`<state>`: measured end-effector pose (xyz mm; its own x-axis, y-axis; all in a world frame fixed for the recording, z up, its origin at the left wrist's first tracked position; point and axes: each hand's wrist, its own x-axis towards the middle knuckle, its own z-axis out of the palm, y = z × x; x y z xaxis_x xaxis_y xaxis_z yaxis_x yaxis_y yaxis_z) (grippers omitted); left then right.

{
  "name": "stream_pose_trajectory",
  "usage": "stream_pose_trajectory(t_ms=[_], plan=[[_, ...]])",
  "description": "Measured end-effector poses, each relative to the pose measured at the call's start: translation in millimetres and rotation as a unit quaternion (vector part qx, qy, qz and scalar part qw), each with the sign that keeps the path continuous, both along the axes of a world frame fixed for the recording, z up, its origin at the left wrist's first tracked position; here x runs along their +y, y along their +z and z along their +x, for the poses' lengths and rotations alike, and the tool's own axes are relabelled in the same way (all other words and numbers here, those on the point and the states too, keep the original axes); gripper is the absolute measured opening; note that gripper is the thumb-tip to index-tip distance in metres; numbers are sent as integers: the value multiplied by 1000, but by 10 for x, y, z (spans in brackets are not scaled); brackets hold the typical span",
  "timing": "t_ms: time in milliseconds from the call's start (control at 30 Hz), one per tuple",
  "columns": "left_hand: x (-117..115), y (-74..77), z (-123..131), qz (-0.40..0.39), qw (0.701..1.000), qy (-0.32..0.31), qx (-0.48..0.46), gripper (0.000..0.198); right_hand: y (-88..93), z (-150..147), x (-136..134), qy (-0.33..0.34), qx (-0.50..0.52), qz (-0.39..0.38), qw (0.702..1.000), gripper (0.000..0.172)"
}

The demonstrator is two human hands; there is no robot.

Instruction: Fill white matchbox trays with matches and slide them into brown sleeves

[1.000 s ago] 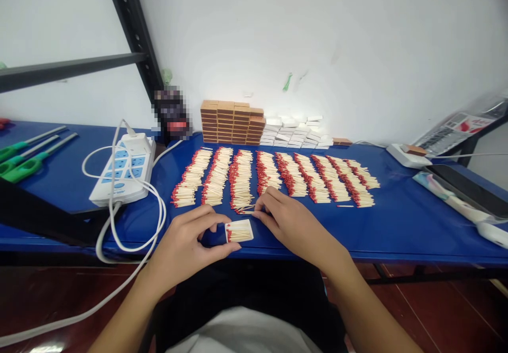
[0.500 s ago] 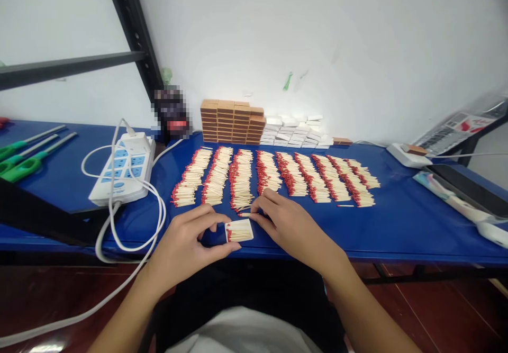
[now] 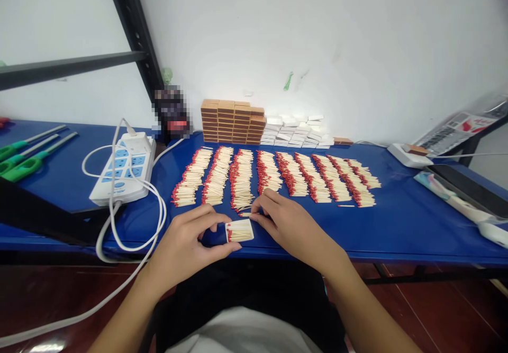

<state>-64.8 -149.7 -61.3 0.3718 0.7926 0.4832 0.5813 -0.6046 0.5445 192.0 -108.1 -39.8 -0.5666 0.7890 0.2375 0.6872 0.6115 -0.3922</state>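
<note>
White open-topped rectangular matchbox tray (image 3: pixel 240 225), part-filled, held near the front edge of the glossy blue counter (image 3: pixel 397 231).
Left hand (image 3: pixel 228 232): thumb and fingers clamped across the left end of the tray. Right hand (image 3: pixel 251 215): thumb and fingertip together, apparently on the plain end of a single red-tipped wooden match (image 3: pixel 244 214), just behind the tray. Step in hand, as judged: pinching one match from the near end of the rows of red-tipped matches (image 3: pixel 241 175). Next move calls for a firm pinch, heads kept leftward to match the tray contents, and a steady left grip. Markings: lettering on the white multi-socket power strip (image 3: pixel 137 175) and the red-and-white label (image 3: pixel 472 124) on the clear plastic packet (image 3: pixel 442 133) is too small or blurred to read.
</note>
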Motion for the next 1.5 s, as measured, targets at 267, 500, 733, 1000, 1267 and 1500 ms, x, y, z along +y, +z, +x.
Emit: stream_pose_trajectory(t_ms=[267, 500, 733, 1000, 1267, 1500], plan=[[-7, -10, 0, 2, 1000, -1, 0, 30, 1, 8, 6, 0, -3, 3, 1000, 6], [-2, -11, -4, -2, 1000, 0, 3, 30, 10, -5, 1, -2, -16, -5, 1000, 10], [0, -12, -5, 0, 1000, 1, 0, 30, 45, 28, -32, -5, -12, 18, 1000, 7], [-10, -1, 2, -5, 1000, 0, 4, 27, 135, -85, -267, 25, -11, 47, 999, 7], [-11, 4, 3, -7, 1000, 1, 1, 29, 48, 20, -67, 0, 15, 19, 1000, 6], [-11, 17, 14, -8, 1000, -1, 0, 28, -15, 25, 42, -7, -13, 1, 1000, 9]])
